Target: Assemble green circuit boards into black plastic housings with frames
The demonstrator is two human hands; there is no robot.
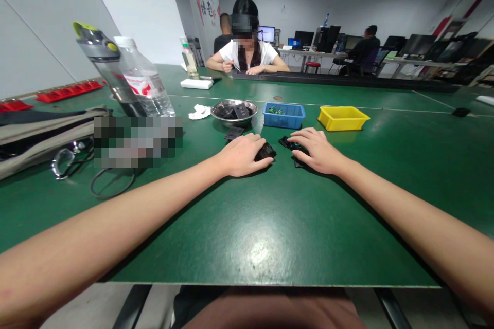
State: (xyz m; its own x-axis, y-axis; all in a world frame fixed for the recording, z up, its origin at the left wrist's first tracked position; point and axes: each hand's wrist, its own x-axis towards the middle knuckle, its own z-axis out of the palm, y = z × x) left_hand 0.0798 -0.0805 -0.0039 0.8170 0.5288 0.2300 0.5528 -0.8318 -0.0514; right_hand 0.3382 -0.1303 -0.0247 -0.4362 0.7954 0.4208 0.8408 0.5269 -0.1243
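My left hand rests on the green table, its fingers and thumb curved round a small cluster of black plastic parts. Across a narrow gap, my right hand has bent fingers over more black plastic pieces, one poking out past the fingertips and another under the thumb. Their exact shape is partly hidden by the fingers. Just behind my left hand lies a flat black piece. A round metal bowl beyond it holds several black plastic parts.
A blue bin with small green pieces and a yellow bin stand behind my hands. To the left are a water bottle, a grey tumbler, glasses and a bag. A person sits opposite.
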